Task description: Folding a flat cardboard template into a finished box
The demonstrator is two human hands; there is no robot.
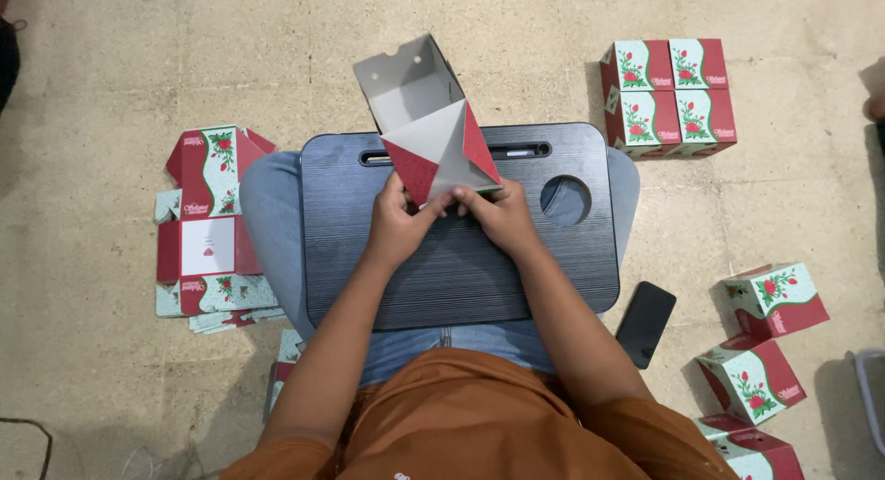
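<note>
Flat box blanks (207, 249) stacked on the floor at far left. I see my left hand (398, 224) and right hand (501, 217) — fingers of both pinching the bottom flaps of a half-folded box (426, 120), tilted over the dark lap tray (461, 268). Black phone (645, 323) lies right of the tray — finished boxes (668, 97) on the floor further right.

- One half-folded box (427, 130) in my two hands.
- One lap desk (461, 259).
- Four finished boxes stacked together (668, 97).
- Three finished boxes (756, 351) at my right.
- One pile of flat cartons (207, 231).
- One phone (645, 323).
</note>
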